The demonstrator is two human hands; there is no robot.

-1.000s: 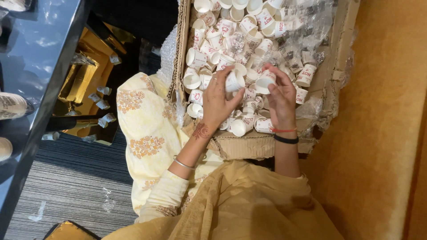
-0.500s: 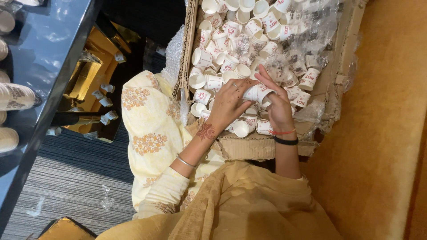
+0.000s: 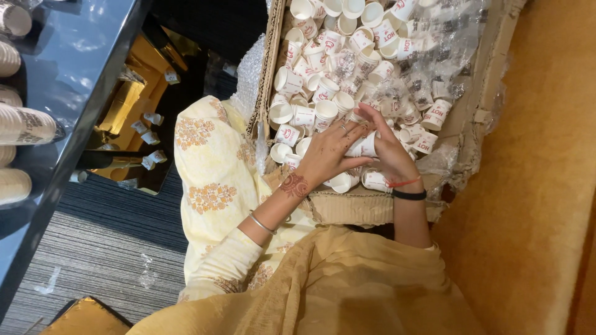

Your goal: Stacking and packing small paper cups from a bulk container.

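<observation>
Striped grey carpet point(image 3: 105, 248) is seen at lower left, w/ an ochre upholstered surface point(image 3: 528, 205) filling the right side. Landmark: big cardboard box point(image 3: 363, 208), top centre, open, lined w/ clear plastic wrap point(image 3: 459, 43) and packed w/ loose small white paper cups point(image 3: 323, 62) w/ red print. Left of the box a dark glossy table point(image 3: 74, 80) is seen, w/ stacks of paper cups point(image 3: 22, 124) lying along its left edge. Between table and box, gold-coloured boxes point(image 3: 124, 105) sit on the floor. Below the box, the person's lap is covered by cream floral cloth point(image 3: 211, 174) and a mustard scarf point(image 3: 335, 285).

Both hands are held over the box's near edge, inside it. A short nested stack of cups point(image 3: 363, 146) is held sideways between them. Left hand point(image 3: 326, 152) is laid over the stack from the left, fingers spread fairly wide & curled on it; a silver bangle point(image 3: 261, 223) is worn on that wrist. Right hand point(image 3: 385, 146) is cupped around the stack's right end, fingers closed on it; a black band point(image 3: 408, 195) and a red thread are worn on that wrist. More cups lie just under the hands, touching the box's near wall.
</observation>
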